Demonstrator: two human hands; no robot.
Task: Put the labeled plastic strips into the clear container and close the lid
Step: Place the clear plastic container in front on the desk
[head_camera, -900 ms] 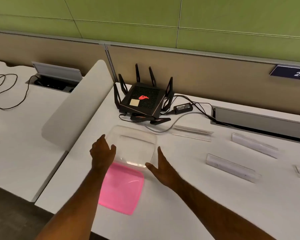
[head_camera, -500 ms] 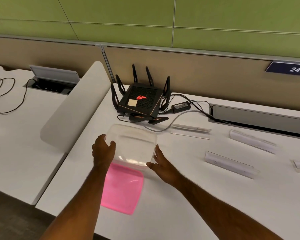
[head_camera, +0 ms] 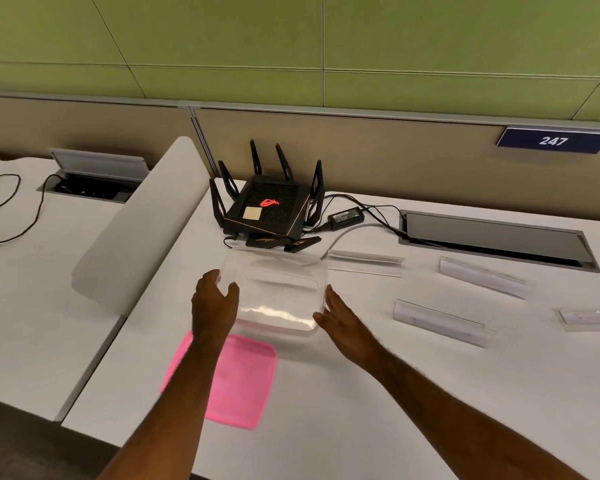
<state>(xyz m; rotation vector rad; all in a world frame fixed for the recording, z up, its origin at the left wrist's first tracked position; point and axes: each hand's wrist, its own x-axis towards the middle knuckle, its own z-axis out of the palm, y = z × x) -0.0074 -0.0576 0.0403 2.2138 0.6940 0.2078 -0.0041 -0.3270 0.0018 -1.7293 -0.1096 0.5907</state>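
Container [head_camera: 274, 292] sits open and empty on the desk [head_camera: 395, 393], just in front of the router [head_camera: 265, 211]. Left hand [head_camera: 213, 303] grips its left wall, thumb over the rim; right hand [head_camera: 340, 318] lies flat against its right wall, fingers spread. Pink lid [head_camera: 236, 379] lies off, just nearer than the container. Four strips [head_camera: 440, 322] lie right of the container, none inside. Step looks like placing the container. Next: free a hand and reach right for the nearest strip.
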